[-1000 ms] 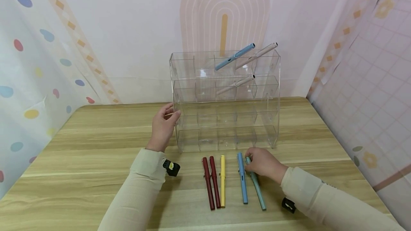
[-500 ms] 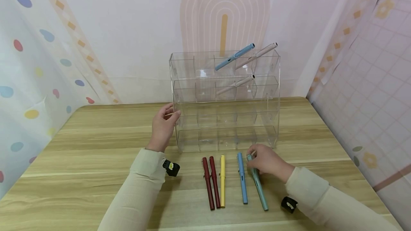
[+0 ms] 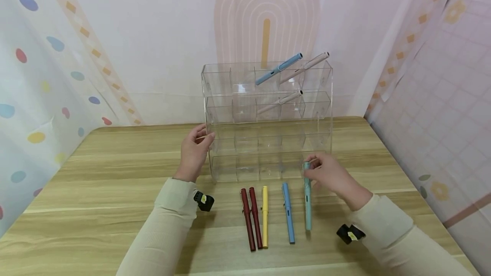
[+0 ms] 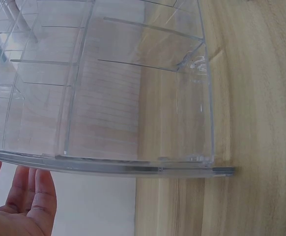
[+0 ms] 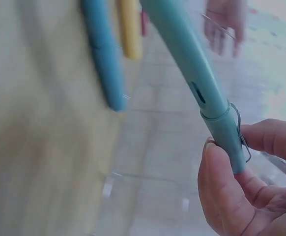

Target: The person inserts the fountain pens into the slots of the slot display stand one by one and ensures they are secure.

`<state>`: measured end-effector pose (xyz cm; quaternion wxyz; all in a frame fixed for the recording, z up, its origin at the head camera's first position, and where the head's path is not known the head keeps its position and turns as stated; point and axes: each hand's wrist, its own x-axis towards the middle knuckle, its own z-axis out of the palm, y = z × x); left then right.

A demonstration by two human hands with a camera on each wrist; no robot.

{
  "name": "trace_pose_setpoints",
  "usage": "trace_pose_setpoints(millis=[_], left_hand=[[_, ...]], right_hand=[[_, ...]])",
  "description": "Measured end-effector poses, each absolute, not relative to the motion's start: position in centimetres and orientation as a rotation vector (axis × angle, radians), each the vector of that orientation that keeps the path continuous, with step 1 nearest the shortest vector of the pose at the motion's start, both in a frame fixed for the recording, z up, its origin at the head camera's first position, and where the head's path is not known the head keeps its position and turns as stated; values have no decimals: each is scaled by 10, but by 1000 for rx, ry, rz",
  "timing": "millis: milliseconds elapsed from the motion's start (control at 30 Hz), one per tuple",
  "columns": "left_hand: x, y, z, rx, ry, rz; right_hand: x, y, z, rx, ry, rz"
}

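My right hand (image 3: 331, 176) pinches a mint-green pen (image 3: 308, 201) by its clip end, with the barrel hanging down in front of the rack's lower right. The right wrist view shows thumb and fingers around the cap of this pen (image 5: 197, 73). My left hand (image 3: 195, 152) grips the left side panel of a clear acrylic pen rack (image 3: 270, 129), thumb in front and fingers behind. In the left wrist view, fingers (image 4: 42, 199) lie along the panel's edge. A blue pen (image 3: 279, 69) and a pale pen (image 3: 307, 67) lean in the top tier, another pale pen (image 3: 281, 102) in the second.
On the wooden table (image 3: 115, 191) before the rack lie two dark red pens (image 3: 248, 220), a yellow pen (image 3: 265, 216) and a blue pen (image 3: 289, 214), side by side. A patterned curtain (image 3: 165, 33) hangs behind and at both sides.
My right hand has lifted the mint-green pen and carried it up toward the rack's right side; the pen now hangs nearly upright. The left hand stays on the rack.
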<state>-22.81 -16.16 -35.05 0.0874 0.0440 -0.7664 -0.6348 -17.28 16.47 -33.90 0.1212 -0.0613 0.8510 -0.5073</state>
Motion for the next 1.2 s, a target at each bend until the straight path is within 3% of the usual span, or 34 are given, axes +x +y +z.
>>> trace_pose_setpoints(millis=[467, 1200], left_hand=[[-230, -163, -352, 141, -2281, -1879], [-230, -166, -352, 147, -2290, -1876]], right_hand=[[-187, 179, -290, -91, 2634, -1854], [-221, 181, -233, 166, 2308, -2900]])
